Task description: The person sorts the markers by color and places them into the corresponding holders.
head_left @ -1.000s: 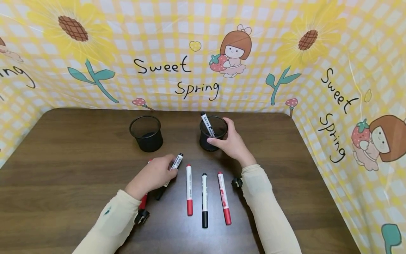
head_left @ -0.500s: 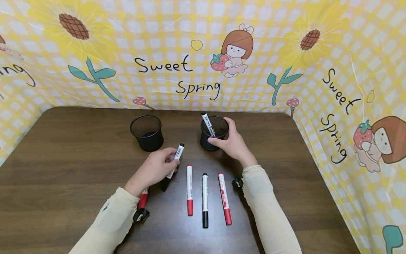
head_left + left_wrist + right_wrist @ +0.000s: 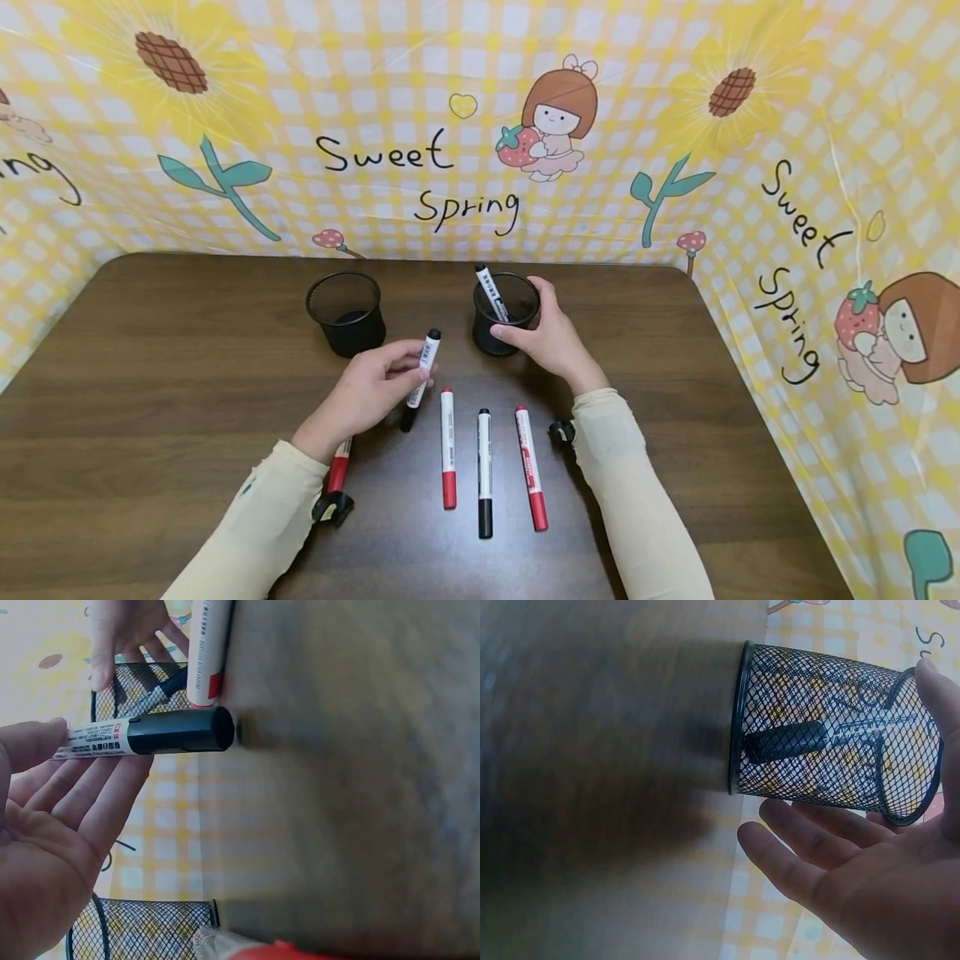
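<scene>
Checked yellow-and-white cloth [image 3: 300, 71], printed with sunflowers and lettering, wraps round a brown wood-grain desk [image 3: 187, 350] and shows soft folds at the corners. At the middle of the frame, just left of centre, a held marker [image 3: 415, 395] slants with its upper end leaning away to the right; both ends are black. Left hand [image 3: 360, 392] pinches it around the middle, thumb on one side and fingers behind. To handle it well, I would keep that pinch light but firm, since the smooth round barrel could roll, and raise it nearer to upright wherever it must pass over a rim. Right hand [image 3: 553, 342], upper centre-right, holds the right cup [image 3: 482, 337] between thumb and fingers; steady pressure should suffice, as thin wire mesh would probably tip or slide if knocked. Inside leans another marker [image 3: 489, 290], white with a black top, resting against the rim. Left of it stands the left cup [image 3: 355, 337], an open black mesh cylinder with a rounded metal rim. Nearer the bottom, two red-capped markers [image 3: 447, 442] and a black-capped one [image 3: 485, 467] lie side by side, slim, white and glossy. Another red-ended marker [image 3: 337, 475] lies partly hidden beneath the left wrist, beside a cream sleeve [image 3: 270, 508].
</scene>
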### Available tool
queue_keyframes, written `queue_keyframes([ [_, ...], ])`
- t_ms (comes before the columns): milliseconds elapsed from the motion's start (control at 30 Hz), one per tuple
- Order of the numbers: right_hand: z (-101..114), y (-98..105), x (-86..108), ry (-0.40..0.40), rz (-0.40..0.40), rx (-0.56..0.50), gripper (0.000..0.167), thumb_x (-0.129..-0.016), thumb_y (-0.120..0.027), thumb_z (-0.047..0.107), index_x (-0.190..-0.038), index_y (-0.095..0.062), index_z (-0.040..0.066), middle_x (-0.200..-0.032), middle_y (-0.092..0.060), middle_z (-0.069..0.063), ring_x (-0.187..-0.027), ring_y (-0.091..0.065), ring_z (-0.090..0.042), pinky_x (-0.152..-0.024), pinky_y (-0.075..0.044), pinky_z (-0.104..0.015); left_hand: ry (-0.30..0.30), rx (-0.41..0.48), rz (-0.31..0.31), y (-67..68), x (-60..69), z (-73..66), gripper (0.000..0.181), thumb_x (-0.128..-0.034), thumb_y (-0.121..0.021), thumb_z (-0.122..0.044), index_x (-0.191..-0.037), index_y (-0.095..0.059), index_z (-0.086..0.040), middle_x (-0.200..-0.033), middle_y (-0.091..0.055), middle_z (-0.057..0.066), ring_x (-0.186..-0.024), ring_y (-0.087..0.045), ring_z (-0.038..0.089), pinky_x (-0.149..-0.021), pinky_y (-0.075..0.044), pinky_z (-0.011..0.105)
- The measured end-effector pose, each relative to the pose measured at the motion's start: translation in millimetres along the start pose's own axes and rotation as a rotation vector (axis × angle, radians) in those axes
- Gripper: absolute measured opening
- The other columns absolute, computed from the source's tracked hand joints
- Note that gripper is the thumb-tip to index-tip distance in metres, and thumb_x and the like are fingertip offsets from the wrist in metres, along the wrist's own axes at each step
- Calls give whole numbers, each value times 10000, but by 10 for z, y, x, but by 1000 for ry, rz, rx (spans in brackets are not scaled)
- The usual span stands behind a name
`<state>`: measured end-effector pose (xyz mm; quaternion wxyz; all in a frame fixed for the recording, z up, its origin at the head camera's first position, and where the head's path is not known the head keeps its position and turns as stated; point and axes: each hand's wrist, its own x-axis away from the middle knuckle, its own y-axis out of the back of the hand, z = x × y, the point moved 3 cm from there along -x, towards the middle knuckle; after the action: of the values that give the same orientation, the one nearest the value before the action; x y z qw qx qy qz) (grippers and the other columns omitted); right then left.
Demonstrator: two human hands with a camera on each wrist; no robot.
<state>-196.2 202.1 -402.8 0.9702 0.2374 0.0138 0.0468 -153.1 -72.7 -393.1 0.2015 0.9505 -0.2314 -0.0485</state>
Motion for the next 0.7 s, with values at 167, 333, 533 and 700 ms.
queue_keyframes([
  [167,8,4,9,-1,-2,10,938,-834,-834,399,-1542,-247,216,-1372,-541,-192,-1117,-566,-290,-980,-425,-507,-31,81,8,51,-31,-36,335,-1009,-637,-103,-1332,-602,-24,-1152,-721,130,-1050,-697,262,-906,-539,427],
  [333,3,0,3,2,-2,23,928,-840,-830,395,-1542,-248,222,-1380,-538,-165,-1150,-557,-276,-992,-422,-499,-109,135,-26,139,-128,-161,294,-1021,-610,-86,-1309,-600,-26,-1171,-711,144,-1078,-690,248,-907,-531,316],
  [533,-12,5,-5,10,-7,7,897,-843,-832,379,-1523,-265,234,-1389,-538,-167,-1164,-551,-281,-995,-420,-500,-213,299,-65,221,-390,-397,269,-1039,-522,5,-1306,-537,31,-1192,-676,216,-1081,-682,259,-872,-551,356],
  [700,-18,12,-18,16,-4,6,889,-846,-830,373,-1520,-268,229,-1400,-533,-178,-1166,-556,-277,-996,-421,-492,-272,373,-85,239,-627,-595,251,-1039,-477,53,-1286,-516,59,-1195,-651,273,-1070,-682,243,-875,-548,362],
])
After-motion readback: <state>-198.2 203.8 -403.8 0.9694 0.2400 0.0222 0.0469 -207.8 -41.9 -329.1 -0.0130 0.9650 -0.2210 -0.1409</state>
